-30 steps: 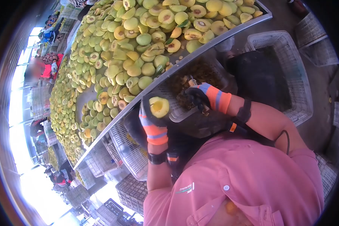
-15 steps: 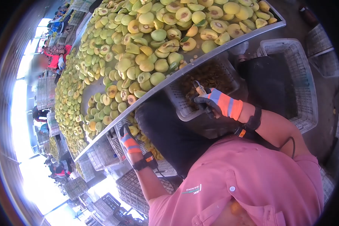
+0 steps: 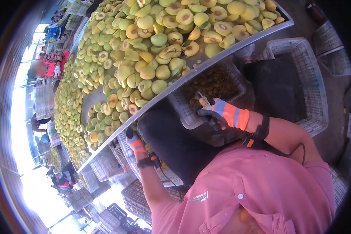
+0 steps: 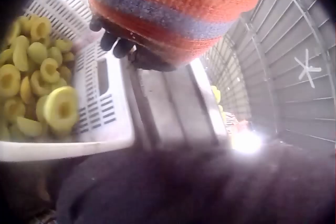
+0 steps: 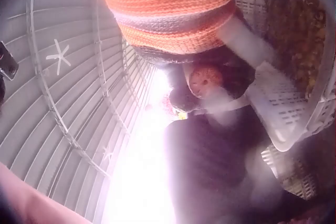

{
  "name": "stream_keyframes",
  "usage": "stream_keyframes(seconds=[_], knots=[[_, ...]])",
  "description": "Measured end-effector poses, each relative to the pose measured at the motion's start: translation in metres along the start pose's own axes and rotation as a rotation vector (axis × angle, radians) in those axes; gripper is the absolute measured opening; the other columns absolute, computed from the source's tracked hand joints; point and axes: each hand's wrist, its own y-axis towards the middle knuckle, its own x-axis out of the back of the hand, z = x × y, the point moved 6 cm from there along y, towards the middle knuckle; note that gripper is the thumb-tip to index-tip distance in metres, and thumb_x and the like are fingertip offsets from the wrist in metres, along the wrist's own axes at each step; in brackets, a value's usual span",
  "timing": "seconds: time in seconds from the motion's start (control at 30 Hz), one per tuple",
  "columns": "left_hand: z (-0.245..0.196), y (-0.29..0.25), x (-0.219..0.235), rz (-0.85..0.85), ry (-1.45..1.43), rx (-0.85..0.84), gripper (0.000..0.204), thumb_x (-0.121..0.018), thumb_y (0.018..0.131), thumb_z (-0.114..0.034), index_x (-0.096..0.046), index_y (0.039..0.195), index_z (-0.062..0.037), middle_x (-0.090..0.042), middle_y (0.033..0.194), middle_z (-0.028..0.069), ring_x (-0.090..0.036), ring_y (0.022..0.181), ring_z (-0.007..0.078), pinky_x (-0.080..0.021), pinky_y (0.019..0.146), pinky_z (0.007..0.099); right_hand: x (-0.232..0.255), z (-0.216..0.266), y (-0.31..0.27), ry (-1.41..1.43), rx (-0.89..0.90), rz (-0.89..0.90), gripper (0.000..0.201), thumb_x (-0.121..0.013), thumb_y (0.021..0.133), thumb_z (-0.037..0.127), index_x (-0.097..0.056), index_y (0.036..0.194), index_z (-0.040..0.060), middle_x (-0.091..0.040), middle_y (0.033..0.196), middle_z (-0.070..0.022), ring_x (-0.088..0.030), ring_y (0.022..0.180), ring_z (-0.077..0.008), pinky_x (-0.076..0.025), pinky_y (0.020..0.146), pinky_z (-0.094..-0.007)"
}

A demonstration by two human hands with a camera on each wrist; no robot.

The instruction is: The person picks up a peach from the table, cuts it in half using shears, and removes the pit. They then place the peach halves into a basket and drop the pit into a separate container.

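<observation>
My left hand [image 3: 135, 143], in an orange and grey glove with dark fingers, is low beside the table edge. In the left wrist view its loosely bent fingers [image 4: 122, 46] hang by the white crate [image 4: 113, 124] of fruit halves, with no fruit seen in them. A slightly blurred yellow half [image 4: 61, 109] lies on top of the crate's pile. My right hand [image 3: 224, 113] grips a pitting tool [image 3: 203, 100] with a metal loop, above a bin [image 3: 191, 121] of brown scraps. The round end of its handle [image 5: 205, 81] shows in the right wrist view.
A metal-edged table [image 3: 206, 63] bears many green-yellow fruit halves [image 3: 147, 73]. A large grey crate [image 3: 319, 93] stands right, beside a dark-clothed leg [image 3: 275, 84]. A dark crate [image 3: 138, 199] is lower left. Another person [image 3: 50, 68] is across the table.
My left hand has moved down and left from in front of me to the crate beside the table; the fruit half it held has left it. My right hand still grips the tool, slightly shifted.
</observation>
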Motion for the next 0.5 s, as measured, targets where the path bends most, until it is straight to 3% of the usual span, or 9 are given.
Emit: stream_keyframes(seconds=[0.03, 0.07, 0.17, 0.2, 0.23, 0.3, 0.4, 0.5], knots=[[-0.012, 0.002, 0.004, -0.012, 0.248, -0.099, 0.023, -0.058, 0.087, -0.003, -0.067, 0.107, 0.0028, -0.070, 0.098, 0.0098, -0.065, 0.091, 0.0203, -0.050, 0.083, 0.0312, 0.000, 0.002, -0.003, 0.019, 0.004, 0.012, 0.031, -0.066, 0.087, 0.030, -0.058, 0.067, 0.0081, -0.051, 0.050, -0.0007, -0.047, 0.035, -0.0122, -0.034, 0.032, -0.0261], [-0.061, -0.013, -0.001, 0.041, 0.393, -0.206, 0.019, -0.059, 0.086, -0.005, -0.069, 0.100, 0.0023, -0.070, 0.093, 0.0101, -0.064, 0.086, 0.0198, -0.050, 0.079, 0.0311, -0.001, 0.002, -0.004, 0.039, 0.003, 0.026, 0.030, -0.066, 0.087, 0.029, -0.059, 0.068, 0.0080, -0.051, 0.051, -0.0005, -0.047, 0.036, -0.0119, -0.034, 0.033, -0.0261], [-0.207, -0.048, -0.008, -0.009, 0.263, -0.041, 0.017, -0.058, 0.087, -0.008, -0.069, 0.094, 0.0027, -0.070, 0.086, 0.0103, -0.063, 0.077, 0.0195, -0.049, 0.072, 0.0317, 0.004, -0.004, 0.006, 0.039, 0.069, 0.031, 0.024, -0.069, 0.081, 0.024, -0.061, 0.072, 0.0030, -0.052, 0.052, -0.0058, -0.047, 0.036, -0.0162, -0.035, 0.033, -0.0317], [-0.222, -0.042, -0.007, -0.050, 0.346, -0.227, 0.019, -0.058, 0.090, -0.013, -0.069, 0.091, 0.0026, -0.068, 0.080, 0.0111, -0.060, 0.069, 0.0181, -0.047, 0.067, 0.0325, 0.004, -0.009, 0.013, 0.019, 0.092, 0.024, 0.024, -0.069, 0.081, 0.025, -0.062, 0.073, 0.0031, -0.052, 0.052, -0.0053, -0.047, 0.037, -0.0155, -0.035, 0.033, -0.0309], [-0.255, -0.043, -0.012, -0.046, 0.366, -0.032, 0.021, -0.058, 0.091, -0.016, -0.068, 0.091, 0.0016, -0.067, 0.077, 0.0116, -0.059, 0.067, 0.0178, -0.047, 0.066, 0.0316, 0.002, -0.014, 0.020, -0.002, 0.116, 0.020, 0.025, -0.069, 0.081, 0.026, -0.062, 0.073, 0.0031, -0.052, 0.053, -0.0049, -0.047, 0.037, -0.0149, -0.035, 0.033, -0.0301], [-0.261, -0.011, -0.025, 0.022, 0.325, -0.080, 0.029, -0.060, 0.091, -0.028, -0.070, 0.093, -0.0006, -0.069, 0.081, 0.0138, -0.064, 0.071, 0.0240, -0.048, 0.068, 0.0349, -0.006, -0.010, 0.016, -0.037, 0.150, 0.031, 0.025, -0.069, 0.082, 0.027, -0.063, 0.075, 0.0035, -0.053, 0.053, -0.0038, -0.048, 0.037, -0.0136, -0.035, 0.033, -0.0288], [-0.269, 0.030, -0.070, 0.417, 0.852, -0.070, 0.064, -0.056, 0.082, -0.063, -0.071, 0.094, -0.0011, -0.070, 0.093, 0.0203, -0.065, 0.092, 0.0371, -0.048, 0.081, 0.0430, -0.012, 0.007, -0.005, -0.078, 0.149, 0.043, 0.025, -0.069, 0.082, 0.028, -0.064, 0.075, 0.0046, -0.053, 0.054, -0.0022, -0.048, 0.037, -0.0122, -0.035, 0.033, -0.0273], [-0.270, 0.053, -0.099, 0.554, 1.068, 0.062, 0.069, -0.058, 0.078, -0.066, -0.070, 0.097, -0.0011, -0.069, 0.100, 0.0202, -0.064, 0.096, 0.0366, -0.048, 0.085, 0.0424, -0.008, -0.002, 0.003, -0.090, 0.109, 0.034, 0.024, -0.068, 0.082, 0.028, -0.064, 0.075, 0.0060, -0.053, 0.054, -0.0015, -0.047, 0.036, -0.0118, -0.034, 0.031, -0.0266]])
